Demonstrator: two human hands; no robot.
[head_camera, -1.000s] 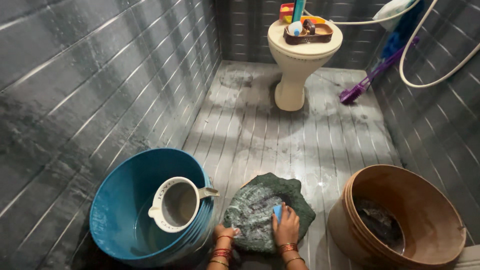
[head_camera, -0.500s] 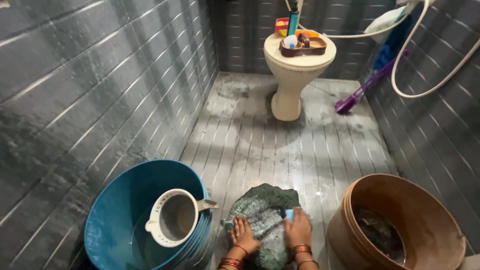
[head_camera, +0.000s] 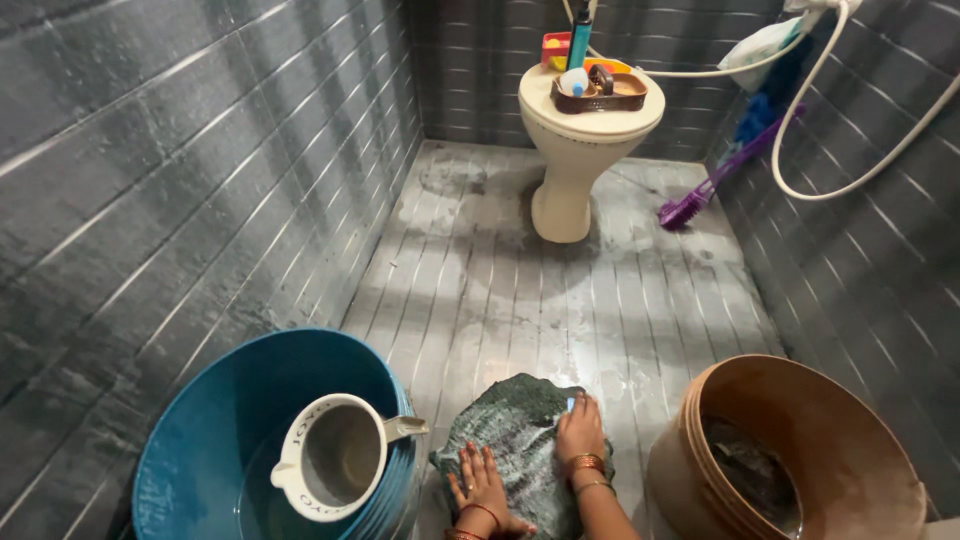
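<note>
A dark green soapy cloth (head_camera: 515, 430) lies bunched on the wet tiled floor between two tubs. My left hand (head_camera: 480, 485) presses flat on its near part, fingers spread. My right hand (head_camera: 579, 430) rests on the cloth's right edge, closed over a small blue object (head_camera: 570, 404) of which only a sliver shows above the fingers. Both wrists carry bangles.
A blue tub (head_camera: 235, 440) with water and a white mug (head_camera: 330, 455) stands at the left. A brown tub (head_camera: 800, 450) with dark cloth stands at the right. Farther off are a cream toilet (head_camera: 575, 150) with a tray, a purple brush (head_camera: 700, 195) and a white hose (head_camera: 800, 150).
The view has tilted down and closer. My right hand slid up the cloth's right edge with the blue object, and my left hand shifted nearer on the cloth, which looks more bunched.
</note>
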